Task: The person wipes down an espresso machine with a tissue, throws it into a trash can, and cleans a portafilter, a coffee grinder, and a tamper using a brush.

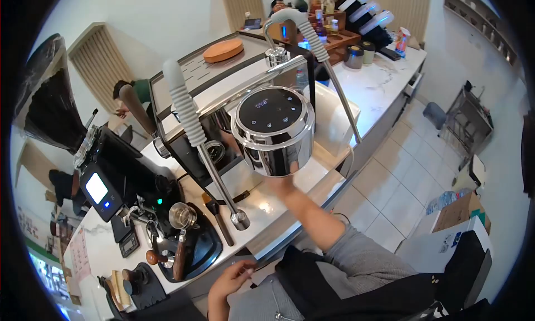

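A chrome espresso machine [273,137] with a round black touch display stands at the centre, a steam wand on either side. My right arm reaches in under its round chrome head; the wrist and part of my right hand [280,183] show there, but the fingers are hidden behind the metal. Near the counter's front edge, my left hand [233,277] hangs in front of my body, fingers loosely curled and apart, holding nothing. A brush [220,223] lies on the counter between that hand and the machine. Further left, a portafilter [180,248] with a wooden handle rests on a black tray.
On the left stand a coffee grinder [100,182] with a lit screen and a small scale [129,244]. Jars [354,57] and bottles stand at the back right. A person [142,91] is beyond the counter. A cardboard box [454,212] sits at right.
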A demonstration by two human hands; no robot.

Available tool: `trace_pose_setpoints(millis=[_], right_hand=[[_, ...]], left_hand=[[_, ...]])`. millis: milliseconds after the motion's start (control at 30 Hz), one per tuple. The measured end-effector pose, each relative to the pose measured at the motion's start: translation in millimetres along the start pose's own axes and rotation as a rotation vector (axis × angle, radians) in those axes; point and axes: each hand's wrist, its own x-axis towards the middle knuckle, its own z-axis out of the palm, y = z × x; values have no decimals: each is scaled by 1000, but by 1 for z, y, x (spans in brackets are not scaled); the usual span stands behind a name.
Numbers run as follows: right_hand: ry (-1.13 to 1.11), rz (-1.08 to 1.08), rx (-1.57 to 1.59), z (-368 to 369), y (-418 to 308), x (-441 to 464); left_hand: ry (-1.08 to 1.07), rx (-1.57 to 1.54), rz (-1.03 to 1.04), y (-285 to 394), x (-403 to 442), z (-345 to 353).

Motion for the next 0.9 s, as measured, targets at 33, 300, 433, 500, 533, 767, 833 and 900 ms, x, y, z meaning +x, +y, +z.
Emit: trace_pose_setpoints(millis=[33, 300, 433, 500, 533, 767, 833, 900], right_hand=[[89, 40, 178, 17, 29, -6], [72, 95, 90, -64, -1, 118], [146, -62, 432, -35, 24, 81], [196, -90, 339, -38, 36, 111], [252, -110, 228, -42, 39, 130], [257, 98, 498, -45, 44, 173], [230, -17, 446, -52, 38, 191], [250, -38, 493, -49, 35, 207]], left_hand=[[66, 83, 137, 8, 2, 1], [244, -11, 164, 32, 43, 50], [434, 46, 327, 50, 68, 69], [549, 138, 386, 54, 80, 72], [643, 239, 439, 55, 85, 72], [916, 355, 529, 59, 108, 75], [910, 433, 540, 68, 107, 74], [896, 511, 543, 74, 109, 69]])
